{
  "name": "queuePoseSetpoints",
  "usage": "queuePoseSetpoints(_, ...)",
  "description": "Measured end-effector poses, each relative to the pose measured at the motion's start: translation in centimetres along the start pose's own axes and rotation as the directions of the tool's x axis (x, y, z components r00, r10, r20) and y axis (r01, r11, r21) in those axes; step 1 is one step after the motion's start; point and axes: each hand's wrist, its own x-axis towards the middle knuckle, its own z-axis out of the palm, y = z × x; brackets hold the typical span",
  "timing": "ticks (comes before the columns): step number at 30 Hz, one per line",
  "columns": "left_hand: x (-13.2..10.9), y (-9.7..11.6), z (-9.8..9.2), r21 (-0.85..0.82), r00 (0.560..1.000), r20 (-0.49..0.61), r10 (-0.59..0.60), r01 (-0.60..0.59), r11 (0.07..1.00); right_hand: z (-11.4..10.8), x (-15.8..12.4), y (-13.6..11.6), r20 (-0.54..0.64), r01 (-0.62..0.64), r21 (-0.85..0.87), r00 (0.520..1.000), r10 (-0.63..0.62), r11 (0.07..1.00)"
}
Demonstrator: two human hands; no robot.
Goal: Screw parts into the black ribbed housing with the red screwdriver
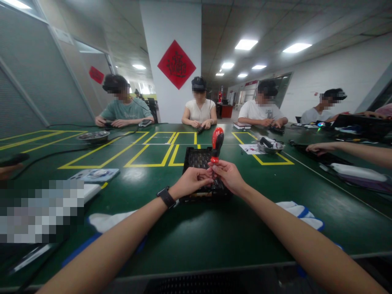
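Observation:
A screwdriver (217, 141) with a red and black handle stands nearly upright in front of me. My right hand (230, 175) is closed around the lower end of its handle. My left hand (193, 180) is beside the shaft with its fingers pinched together, close to the right fingertips. What lies between the left fingers is hidden. Under both hands is a black open crate (196, 153) with dark small parts inside, too blurred to name. The screwdriver's tip is hidden by the hands. A dark watch is on my left wrist.
White and blue gloves (301, 214) lie right of my forearms, with another partly under my left arm. Metal bowls (93, 136) stand farther off on the green table (251, 232). Several people sit across it. A co-worker's hand (321, 148) reaches in from the right.

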Motion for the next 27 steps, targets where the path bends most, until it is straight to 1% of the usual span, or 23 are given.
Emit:
queuePoseSetpoints(2, 0.02, 0.09, 0.06, -0.011, 1.000, -0.001, 0.000, 0.000, 1.000, 0.13, -0.05, -0.03, -0.017, 0.005, -0.014, 1.000, -0.005, 1.000)
queuePoseSetpoints(11, 0.08, 0.61, -0.13, 0.023, 0.999, 0.024, 0.023, -0.024, 0.999, 0.34, -0.23, -0.35, -0.009, 0.019, -0.046, 1.000, -0.020, 0.999)
queuePoseSetpoints(17, -0.03, 0.65, -0.38, 0.065, 0.997, 0.042, 0.065, -0.068, 0.996, 0.15, -0.02, -0.27, 0.104, 0.011, -0.016, 0.995, -0.009, 1.000)
queuePoseSetpoints(19, -0.02, 0.57, -0.40, 0.075, 0.997, 0.041, 0.071, -0.074, 0.994, 0.03, 0.03, -0.11, 0.093, 0.005, -0.009, 0.996, -0.004, 1.000)
queuePoseSetpoints(23, 0.03, 0.34, -0.33, 0.077, 0.998, 0.035, 0.053, -0.056, 0.995, -0.09, 0.04, 0.20, 0.037, 0.020, -0.025, 0.999, -0.019, 1.000)
queuePoseSetpoints(27, 0.06, 0.17, -0.29, 0.056, 0.998, 0.036, 0.048, -0.050, 0.997, 0.02, -0.02, 0.17, 0.022, 0.029, -0.028, 0.999, -0.029, 0.999)
